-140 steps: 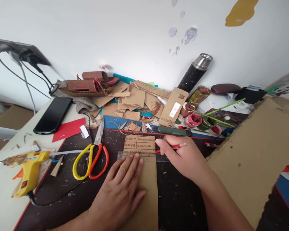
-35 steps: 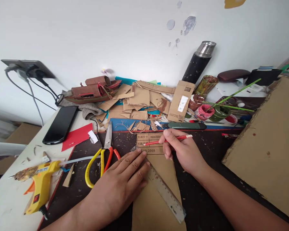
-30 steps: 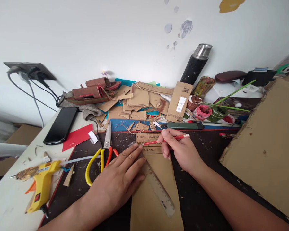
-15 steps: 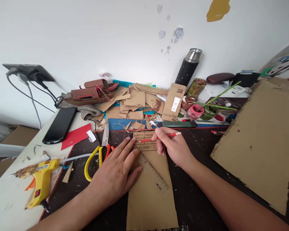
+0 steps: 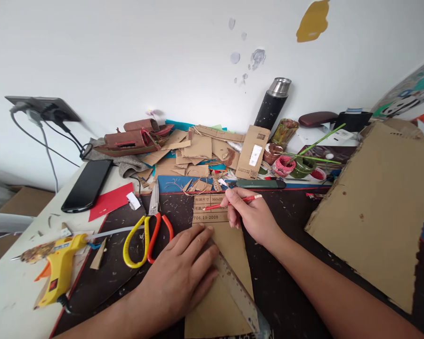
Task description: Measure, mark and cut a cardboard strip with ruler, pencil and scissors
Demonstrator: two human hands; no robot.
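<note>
My right hand (image 5: pixel 249 212) pinches a red pencil (image 5: pixel 217 206), its point to the left over the printed upper part of a long cardboard strip (image 5: pixel 233 240). I cannot tell whether the point touches the cardboard. My left hand (image 5: pixel 187 263) is curled over a clear ruler (image 5: pixel 238 294), gripping its upper end against the strip. The ruler slants down to the right, and its far end reaches past the strip's lower right edge. Left of that hand lie scissors (image 5: pixel 150 240) with one yellow and one red handle.
A yellow glue gun (image 5: pixel 58 268) and a phone (image 5: pixel 87 185) lie at left. Cardboard scraps (image 5: pixel 198 143), a model boat (image 5: pixel 130 139), a green cutter (image 5: pixel 261 183), paint jars (image 5: pixel 283 165) and a flask (image 5: pixel 273 103) line the back. A large cardboard sheet (image 5: pixel 371 207) stands at right.
My left hand has drawn the ruler down and toward me, uncovering more of the print and the scissors' red handle. The right hand with the pencil has stayed almost in place.
</note>
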